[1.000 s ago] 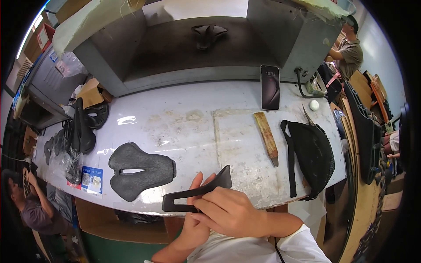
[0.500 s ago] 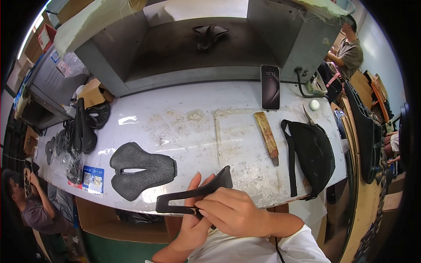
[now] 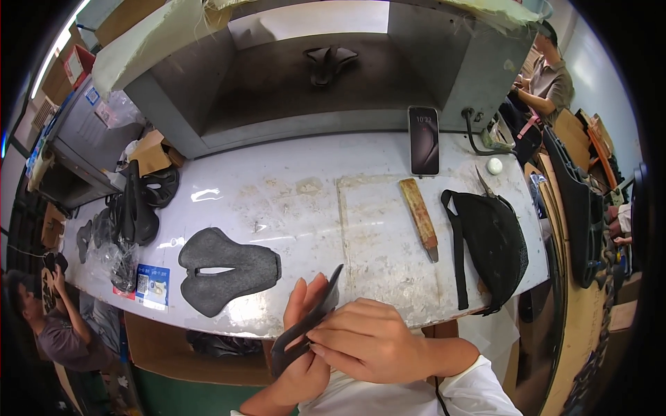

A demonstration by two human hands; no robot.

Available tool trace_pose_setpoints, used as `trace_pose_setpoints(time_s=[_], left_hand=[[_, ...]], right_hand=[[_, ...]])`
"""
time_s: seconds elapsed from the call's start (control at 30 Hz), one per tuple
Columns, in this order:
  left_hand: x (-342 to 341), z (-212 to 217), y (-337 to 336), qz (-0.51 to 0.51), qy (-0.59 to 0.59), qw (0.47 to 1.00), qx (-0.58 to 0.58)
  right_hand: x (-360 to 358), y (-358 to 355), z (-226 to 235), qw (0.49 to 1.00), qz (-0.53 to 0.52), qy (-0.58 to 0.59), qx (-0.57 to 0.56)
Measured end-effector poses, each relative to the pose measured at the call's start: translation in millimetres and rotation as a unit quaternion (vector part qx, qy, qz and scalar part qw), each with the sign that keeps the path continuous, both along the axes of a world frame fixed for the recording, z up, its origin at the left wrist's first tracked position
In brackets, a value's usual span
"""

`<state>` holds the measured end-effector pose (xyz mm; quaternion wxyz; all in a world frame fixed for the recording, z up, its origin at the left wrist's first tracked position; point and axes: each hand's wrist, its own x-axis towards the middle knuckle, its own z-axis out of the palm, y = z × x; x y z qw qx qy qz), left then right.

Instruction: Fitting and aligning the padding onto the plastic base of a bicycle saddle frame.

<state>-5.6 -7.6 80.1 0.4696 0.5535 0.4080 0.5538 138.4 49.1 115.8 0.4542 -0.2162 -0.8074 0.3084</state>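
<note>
Near the front edge of the table, both my hands hold a thin black bicycle saddle shell (image 3: pixel 326 299), tilted so that it shows nearly edge-on. My left hand (image 3: pixel 306 378) is behind and under it, fingers pointing up along its far side. My right hand (image 3: pixel 371 340) pinches its near edge, with the fingertips bent inward. Whether something small sits between those fingertips is hidden. To the left, a dark grey saddle pad (image 3: pixel 236 267) with a slot lies flat on the white table (image 3: pixel 305 215).
A worn flat-handled blade (image 3: pixel 419 218), black pouch (image 3: pixel 489 243), scissors (image 3: pixel 483 182), phone (image 3: pixel 424 142) and white ball (image 3: pixel 494 166) lie right. Black saddles (image 3: pixel 137 215) crowd the left. Behind, a grey metal box (image 3: pixel 277 128) holds a dark saddle part (image 3: pixel 322 69). Co-workers are at both sides.
The saddle shell has turned from showing its open slot to nearly edge-on, its rear end swinging down toward me. Both hands still hold it. The view has shifted slightly.
</note>
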Motion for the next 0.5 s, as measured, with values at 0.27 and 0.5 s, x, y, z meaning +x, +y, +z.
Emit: trace_pose_setpoints(time_s=[0.27,0.5], left_hand=[[4.3,8.3,-1.8,-0.018,-0.111,0.989,-0.091],[6.7,5.5,-1.6,-0.018,-0.095,0.991,-0.088]], right_hand=[[4.3,-0.1,-5.6,1.000,-0.002,-0.008,0.021],[4.2,-6.1,-5.4,0.994,-0.043,-0.060,0.081]])
